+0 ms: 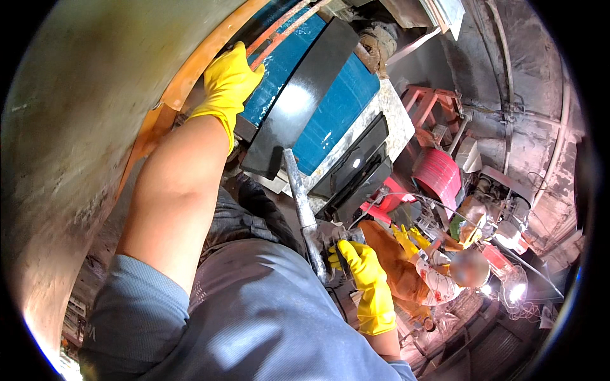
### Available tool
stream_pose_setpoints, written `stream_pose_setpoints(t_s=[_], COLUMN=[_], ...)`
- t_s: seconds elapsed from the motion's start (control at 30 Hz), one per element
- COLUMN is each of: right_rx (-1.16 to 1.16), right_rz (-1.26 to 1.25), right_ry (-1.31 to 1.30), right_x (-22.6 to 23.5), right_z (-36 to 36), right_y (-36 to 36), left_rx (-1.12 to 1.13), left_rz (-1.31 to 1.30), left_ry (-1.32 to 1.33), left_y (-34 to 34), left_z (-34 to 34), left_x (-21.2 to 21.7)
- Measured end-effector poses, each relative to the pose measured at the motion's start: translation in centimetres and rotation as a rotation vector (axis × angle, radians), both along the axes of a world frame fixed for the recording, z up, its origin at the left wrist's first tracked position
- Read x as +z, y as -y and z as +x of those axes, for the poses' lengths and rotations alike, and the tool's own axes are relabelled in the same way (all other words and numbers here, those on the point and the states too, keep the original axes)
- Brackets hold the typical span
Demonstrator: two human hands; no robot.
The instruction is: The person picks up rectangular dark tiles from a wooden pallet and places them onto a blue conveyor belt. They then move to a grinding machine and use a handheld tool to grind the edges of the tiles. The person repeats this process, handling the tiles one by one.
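My left hand [227,82], in a yellow rubber glove, reaches far forward with its fingers curled beside a pair of orange-red rods [279,35]. Whatever those fingers close around is hidden. Lower right, my right hand [363,273], gloved alike, is closed on the dark handle of a grey metal tool [311,238] with a long pipe-like arm. The end of this arm reaches close to the lower end of a glossy dark strip-shaped slab [298,95]. That slab lies slanting across a blue surface [343,105].
A large curved, stained wall [82,114] with an orange edge stands close on my left. Black rectangular panels [356,155] rest beside the blue surface. Beyond are a pink-red ribbed drum [436,178] and a red metal frame [429,105]. Another person [438,273] with yellow gloves works at lower right.
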State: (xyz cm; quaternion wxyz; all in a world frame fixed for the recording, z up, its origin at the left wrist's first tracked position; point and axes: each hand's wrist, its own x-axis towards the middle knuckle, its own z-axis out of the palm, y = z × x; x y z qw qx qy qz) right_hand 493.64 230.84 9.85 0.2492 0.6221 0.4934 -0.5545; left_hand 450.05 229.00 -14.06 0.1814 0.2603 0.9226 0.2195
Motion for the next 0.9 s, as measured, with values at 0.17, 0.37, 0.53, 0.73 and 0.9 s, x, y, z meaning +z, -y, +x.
stream_pose_setpoints(t_s=[0.17,0.37,0.53,0.73,0.9], right_rx=[0.006,-0.037,-0.157,-0.16,-0.159], right_rz=[0.013,0.006,0.017,-0.025,-0.021], right_ry=[-0.025,-0.037,-0.086,-0.112,-0.124], right_x=[0.0,0.5,0.1,0.8,1.3], right_z=[0.3,-0.6,-0.2,-1.6,-2.2], right_y=[-0.4,-1.0,-0.7,-1.4,-1.6], left_rx=[0.009,0.021,0.03,0.052,0.039], left_rz=[0.004,0.0,-0.053,-0.043,-0.027], left_ry=[-0.018,-0.051,0.027,-0.017,-0.058], left_y=[0.6,1.7,2.5,4.0,4.9], left_z=[-0.1,-0.2,-0.4,-0.6,-0.5], left_x=[1.0,2.0,4.3,4.5,5.5])
